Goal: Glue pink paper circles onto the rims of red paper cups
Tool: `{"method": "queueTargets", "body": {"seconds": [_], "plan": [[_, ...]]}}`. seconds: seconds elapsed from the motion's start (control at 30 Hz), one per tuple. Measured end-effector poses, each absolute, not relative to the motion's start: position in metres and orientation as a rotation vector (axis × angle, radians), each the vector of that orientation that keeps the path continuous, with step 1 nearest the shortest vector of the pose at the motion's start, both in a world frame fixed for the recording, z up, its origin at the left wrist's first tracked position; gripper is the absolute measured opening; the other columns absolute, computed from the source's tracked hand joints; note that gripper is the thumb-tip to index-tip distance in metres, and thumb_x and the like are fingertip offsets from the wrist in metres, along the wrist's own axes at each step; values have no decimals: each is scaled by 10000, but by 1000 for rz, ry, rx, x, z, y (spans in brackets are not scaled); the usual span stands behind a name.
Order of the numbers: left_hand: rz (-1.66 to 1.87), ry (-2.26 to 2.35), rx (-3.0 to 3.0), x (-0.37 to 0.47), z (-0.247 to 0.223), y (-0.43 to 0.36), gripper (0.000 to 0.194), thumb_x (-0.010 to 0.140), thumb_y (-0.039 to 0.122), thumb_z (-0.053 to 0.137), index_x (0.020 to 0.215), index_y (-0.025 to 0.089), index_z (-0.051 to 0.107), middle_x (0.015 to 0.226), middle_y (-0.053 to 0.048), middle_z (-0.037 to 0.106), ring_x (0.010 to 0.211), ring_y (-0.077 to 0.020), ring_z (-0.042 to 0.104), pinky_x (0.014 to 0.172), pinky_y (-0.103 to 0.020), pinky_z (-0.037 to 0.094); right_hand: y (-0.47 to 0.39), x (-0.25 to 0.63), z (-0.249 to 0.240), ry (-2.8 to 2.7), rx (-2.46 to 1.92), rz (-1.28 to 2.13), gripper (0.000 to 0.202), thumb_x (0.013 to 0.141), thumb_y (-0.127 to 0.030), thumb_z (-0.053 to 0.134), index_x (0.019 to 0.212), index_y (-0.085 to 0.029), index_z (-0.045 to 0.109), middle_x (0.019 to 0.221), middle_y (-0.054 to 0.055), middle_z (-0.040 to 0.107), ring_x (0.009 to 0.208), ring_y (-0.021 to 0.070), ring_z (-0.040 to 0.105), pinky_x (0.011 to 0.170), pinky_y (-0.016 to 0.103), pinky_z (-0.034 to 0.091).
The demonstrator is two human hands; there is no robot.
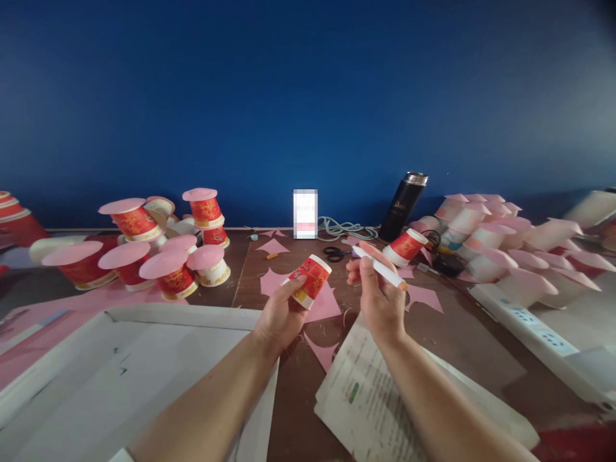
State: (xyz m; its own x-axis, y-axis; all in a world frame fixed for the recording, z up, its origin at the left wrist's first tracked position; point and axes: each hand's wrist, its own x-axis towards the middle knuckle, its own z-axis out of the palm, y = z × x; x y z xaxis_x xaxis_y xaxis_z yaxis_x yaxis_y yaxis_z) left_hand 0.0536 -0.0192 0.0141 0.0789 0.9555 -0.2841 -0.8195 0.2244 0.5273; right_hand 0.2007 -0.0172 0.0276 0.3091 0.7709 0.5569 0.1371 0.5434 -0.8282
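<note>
Plenty looked done: pink-topped cups (176,282) crowded toward the desk's (294,404) far corners! Over its middle, the left hand (282,314) gripped a red cup (312,279), apparently still untopped; the right hand (382,305) clutched a white stick (385,270).

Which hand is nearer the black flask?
Right. The right hand is in front of the black flask, slightly left; the left hand, holding a red cup, is farther left.

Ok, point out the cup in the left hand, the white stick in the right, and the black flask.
Held cup (312,280): head view, on its printed red side wall.
White stick (385,272): head view, on its white barrel.
Black flask (404,206): head view, on its dark body.
</note>
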Motion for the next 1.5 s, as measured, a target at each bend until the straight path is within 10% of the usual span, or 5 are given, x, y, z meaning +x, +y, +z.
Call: {"method": "queueTargets", "body": {"seconds": [0.27, 1.5], "plan": [[1352, 637, 419, 54, 9, -19, 209, 695, 134, 701, 902, 119, 680, 946, -68, 716, 910, -175, 654, 862, -271, 484, -36, 192, 24, -1648, -924, 226, 191, 869, -190, 569, 1037, -222, 653, 892, 42, 659, 681, 141, 633, 697, 311, 542], [1357, 625, 434, 55, 10, -19, 207, 670, 130, 714, 871, 123, 665, 890, -61, 719, 848, -159, 660, 851, -273, 479, -33, 190, 25, -1684, -1064, 163, 145, 886, -244, 541, 969, -215, 655, 900, 50, 678, 843, 194, 674, 705, 298, 556]]}}
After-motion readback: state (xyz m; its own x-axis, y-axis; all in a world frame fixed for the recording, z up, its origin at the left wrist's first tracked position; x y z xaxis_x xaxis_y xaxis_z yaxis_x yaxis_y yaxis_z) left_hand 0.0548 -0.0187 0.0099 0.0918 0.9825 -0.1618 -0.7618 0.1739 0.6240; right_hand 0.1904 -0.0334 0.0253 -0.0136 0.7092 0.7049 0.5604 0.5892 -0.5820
